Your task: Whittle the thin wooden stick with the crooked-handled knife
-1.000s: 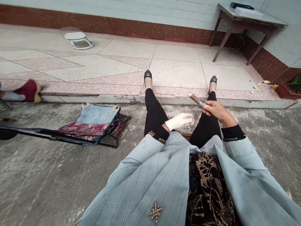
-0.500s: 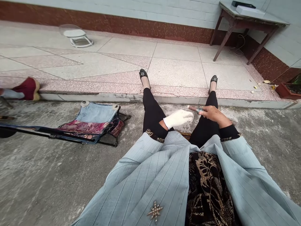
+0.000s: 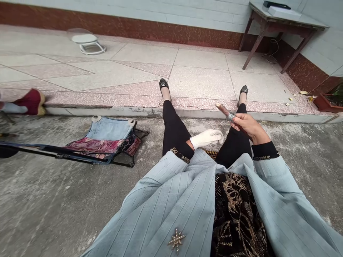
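A white knit glove covers my left hand [image 3: 207,138], which rests over the gap between my knees with its fingers curled together. Whether anything lies inside those fingers I cannot make out. To its right, my right hand [image 3: 248,126] is bare and closed around a short brown wooden stick wound with wire [image 3: 224,110]. Silvery wire wraps the stick just beyond my thumb, and its pale tip points up and to the left. The two hands are apart. Below them, part of a black-and-yellow woven item [image 3: 211,153] shows between my legs.
A folding recliner [image 3: 111,130] with patched fabric lies to my left. A raised tiled step [image 3: 198,85] runs ahead, under my feet. Farther off are a small white stool [image 3: 89,43], a wooden table [image 3: 289,23] and a planter [image 3: 328,102]. Another person's red shoe [image 3: 33,101] is at left.
My right hand has turned so the stick tips upward, its end rising away from the glove. My left hand has shifted slightly right, its fingers more curled.
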`<action>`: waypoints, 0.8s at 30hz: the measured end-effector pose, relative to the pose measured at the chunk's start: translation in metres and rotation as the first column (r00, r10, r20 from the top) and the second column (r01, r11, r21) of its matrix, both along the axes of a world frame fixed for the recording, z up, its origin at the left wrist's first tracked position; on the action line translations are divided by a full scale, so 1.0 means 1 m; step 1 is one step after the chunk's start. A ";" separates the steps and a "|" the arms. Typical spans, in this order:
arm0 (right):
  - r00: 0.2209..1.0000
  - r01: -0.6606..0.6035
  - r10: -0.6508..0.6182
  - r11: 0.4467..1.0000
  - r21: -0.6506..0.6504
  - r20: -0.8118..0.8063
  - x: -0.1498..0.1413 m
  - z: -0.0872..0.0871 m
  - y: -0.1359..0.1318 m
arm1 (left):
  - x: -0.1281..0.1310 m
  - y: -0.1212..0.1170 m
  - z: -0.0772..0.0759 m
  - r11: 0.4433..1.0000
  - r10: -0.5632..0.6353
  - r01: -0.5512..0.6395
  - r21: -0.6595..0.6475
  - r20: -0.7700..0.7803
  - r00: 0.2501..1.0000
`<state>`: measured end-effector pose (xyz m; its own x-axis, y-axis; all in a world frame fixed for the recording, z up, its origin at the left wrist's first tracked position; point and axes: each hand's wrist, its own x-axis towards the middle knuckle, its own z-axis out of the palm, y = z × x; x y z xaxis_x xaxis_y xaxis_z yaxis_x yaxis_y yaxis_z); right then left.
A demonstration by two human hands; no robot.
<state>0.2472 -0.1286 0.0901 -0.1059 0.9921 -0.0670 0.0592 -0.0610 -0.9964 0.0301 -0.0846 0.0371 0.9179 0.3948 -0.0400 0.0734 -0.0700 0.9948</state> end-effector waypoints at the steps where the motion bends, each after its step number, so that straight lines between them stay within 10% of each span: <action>1: 0.998 0.043 -0.042 0.999 -0.021 0.048 0.001 -0.004 0.003 | 0.000 -0.001 0.001 1.000 0.000 0.000 0.009 -0.005 1.000; 9: 0.783 0.122 -0.104 0.992 0.013 0.613 -0.001 -0.026 0.015 | 0.000 0.005 0.001 0.928 -0.057 0.101 0.360 -0.131 0.990; 14: 0.425 -0.034 0.150 0.988 -0.150 0.893 -0.003 -0.023 0.015 | 0.002 0.014 0.000 0.677 0.073 0.186 0.712 -0.317 0.946; 20: 0.600 -0.550 0.707 0.704 -0.450 0.373 0.008 -0.017 0.003 | -0.001 0.033 0.005 0.832 0.002 0.103 0.545 -0.189 0.982; 24: 0.877 -0.452 0.466 0.883 -0.127 0.117 0.008 0.001 -0.007 | -0.001 0.026 -0.002 0.947 0.008 0.010 0.322 -0.055 0.998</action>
